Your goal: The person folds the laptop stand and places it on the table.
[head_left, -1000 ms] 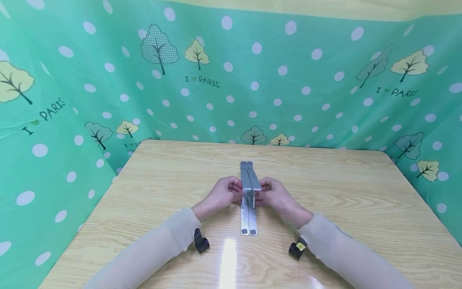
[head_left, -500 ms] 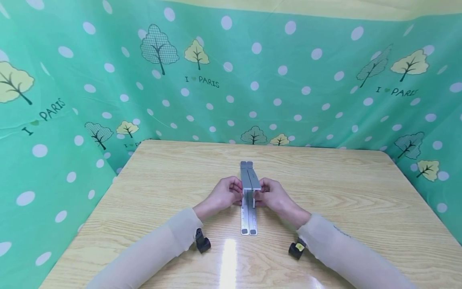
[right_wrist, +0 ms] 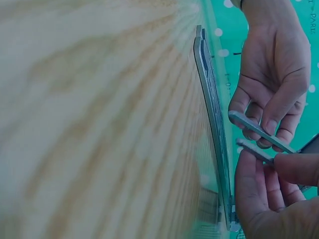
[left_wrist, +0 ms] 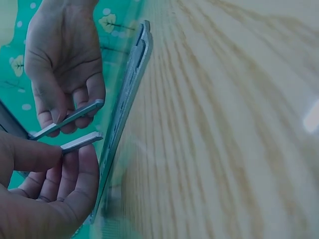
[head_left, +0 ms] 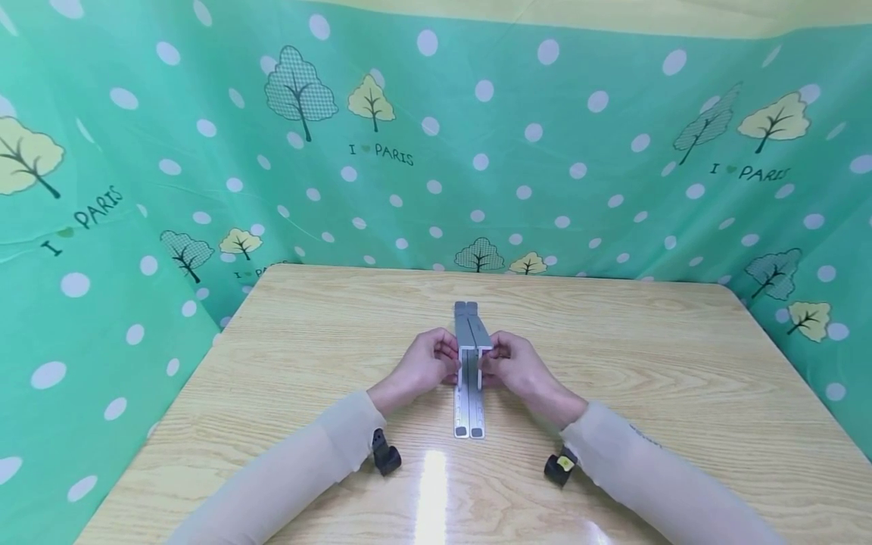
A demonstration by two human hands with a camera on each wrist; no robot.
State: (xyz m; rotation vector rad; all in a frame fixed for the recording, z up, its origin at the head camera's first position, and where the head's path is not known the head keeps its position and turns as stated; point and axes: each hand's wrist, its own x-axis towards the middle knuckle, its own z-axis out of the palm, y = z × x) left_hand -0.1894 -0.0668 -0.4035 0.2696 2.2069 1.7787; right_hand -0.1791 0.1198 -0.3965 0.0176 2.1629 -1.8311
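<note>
A silver-grey folding laptop stand [head_left: 473,334] is on the table, its two long rails side by side and its upper arms raised on short legs. On its left, my left hand [head_left: 425,363] pinches one support leg [left_wrist: 82,143] between thumb and fingers. My right hand [head_left: 520,366] grips the other support leg [right_wrist: 259,130] from the right side. Both legs slant from the upper arms toward the base rails [left_wrist: 127,94], and their ends stand close over the rails in the wrist views. Fingers partly hide the legs in the head view.
The wood-grain table [head_left: 327,318] extends on all sides of the stand. Behind and to the left hangs a green dotted curtain [head_left: 409,197] with printed trees. A black wrist camera [head_left: 386,458] sits below the left sleeve, another [head_left: 560,468] below the right.
The laptop stand has shifted slightly away from me, its near ends and the raised front edge sitting a little higher in the head view. Both hands keep their hold on the legs.
</note>
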